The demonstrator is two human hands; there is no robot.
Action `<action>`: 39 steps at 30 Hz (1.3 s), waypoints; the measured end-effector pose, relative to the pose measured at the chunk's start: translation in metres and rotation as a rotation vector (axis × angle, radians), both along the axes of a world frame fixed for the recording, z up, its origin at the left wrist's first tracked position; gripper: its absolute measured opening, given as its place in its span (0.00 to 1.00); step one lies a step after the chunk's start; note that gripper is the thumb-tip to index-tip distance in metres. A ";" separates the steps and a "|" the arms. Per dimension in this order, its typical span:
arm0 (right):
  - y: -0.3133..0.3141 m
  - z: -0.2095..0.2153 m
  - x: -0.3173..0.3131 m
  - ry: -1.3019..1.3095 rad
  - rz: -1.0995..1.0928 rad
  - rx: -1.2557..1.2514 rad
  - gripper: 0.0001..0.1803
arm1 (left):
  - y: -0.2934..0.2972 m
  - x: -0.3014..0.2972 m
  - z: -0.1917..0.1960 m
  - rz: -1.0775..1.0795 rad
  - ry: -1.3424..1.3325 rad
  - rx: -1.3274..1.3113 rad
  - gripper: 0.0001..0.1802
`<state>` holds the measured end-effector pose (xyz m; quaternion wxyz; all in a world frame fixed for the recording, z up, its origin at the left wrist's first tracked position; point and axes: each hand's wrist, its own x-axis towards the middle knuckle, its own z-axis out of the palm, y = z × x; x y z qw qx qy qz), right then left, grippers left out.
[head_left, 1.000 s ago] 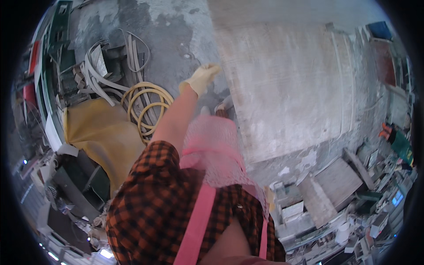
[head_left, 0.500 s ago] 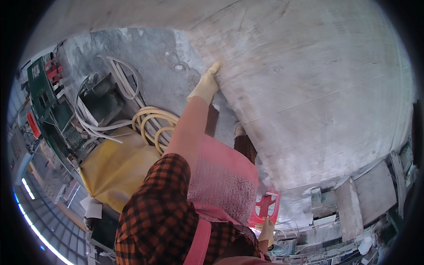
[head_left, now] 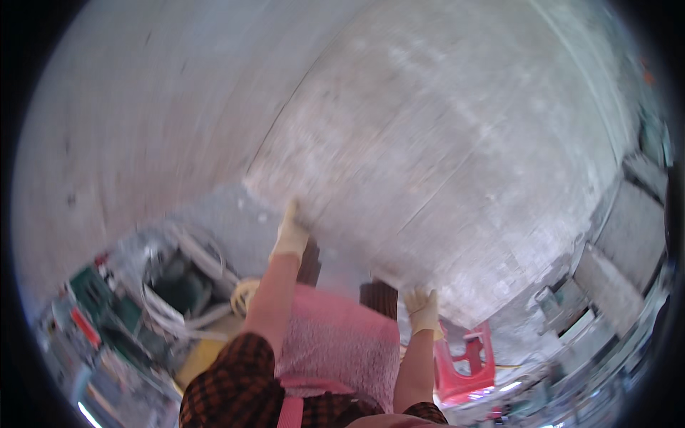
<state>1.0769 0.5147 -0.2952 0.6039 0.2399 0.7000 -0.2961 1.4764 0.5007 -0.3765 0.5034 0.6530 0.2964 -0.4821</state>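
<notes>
A large, worn plywood board [head_left: 442, 164], greyish and dusty, spreads out before me. My left hand [head_left: 291, 234], in a cream glove, grips its near edge toward the left corner. The thumb lies on top, while the other fingers are hidden underneath. Farther right along that same edge is my right hand [head_left: 422, 312], gloved alike and closed on the board, though motion blur softens its fingers. A pink apron [head_left: 339, 335] covers my front, over checked sleeves.
Another big board [head_left: 143, 135] extends across the left. A red plastic stool [head_left: 467, 367] stands beside my right forearm. Coiled yellow hose [head_left: 244, 296] and pale hoses [head_left: 160, 307] lie at left near a yellow cover [head_left: 200, 364]. Slabs [head_left: 610, 285] lean at right.
My right hand has come up from beside the stool to the board's near edge. The left keeps hold of the board. My view has turned, so the boards fill more of it.
</notes>
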 end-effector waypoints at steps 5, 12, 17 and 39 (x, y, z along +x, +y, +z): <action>0.020 -0.029 0.057 -0.026 -0.358 -0.032 0.32 | 0.004 0.027 -0.008 -0.111 -0.108 0.016 0.19; 0.032 -0.053 0.130 -0.149 -0.605 -0.107 0.40 | -0.015 0.050 -0.011 0.218 -0.103 0.194 0.25; 0.068 -0.117 0.139 0.262 -0.065 -0.271 0.39 | -0.023 0.049 -0.012 0.084 -0.122 0.272 0.31; -0.018 -0.037 0.160 0.430 0.698 0.234 0.52 | -0.011 0.059 -0.032 0.099 -0.010 0.268 0.41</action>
